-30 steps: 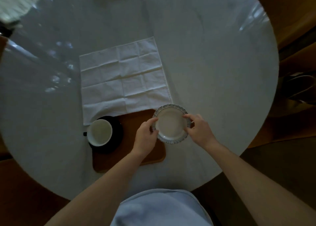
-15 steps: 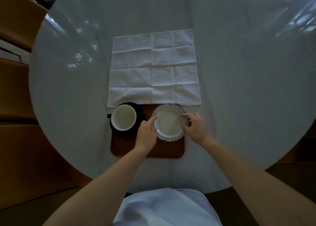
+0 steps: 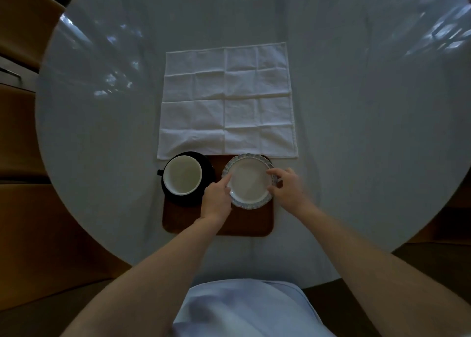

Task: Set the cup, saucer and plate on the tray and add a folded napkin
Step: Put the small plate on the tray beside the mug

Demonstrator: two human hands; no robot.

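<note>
Hardly shifted, both hands, left hand (image 3: 216, 196) and right hand (image 3: 289, 187), grip the scalloped blue-rimmed white plate (image 3: 248, 181) over the brown wooden tray (image 3: 244, 224); beyond it, the unfolded white cloth napkin (image 3: 226, 102) needs folding next.

Round white table (image 3: 356, 132); dim room

Both arms extended fwd; L hand (image 3: 216, 201) index pointed out, R hand (image 3: 289, 189) fingers (image 3: 274, 171) curled, pinching.
</note>
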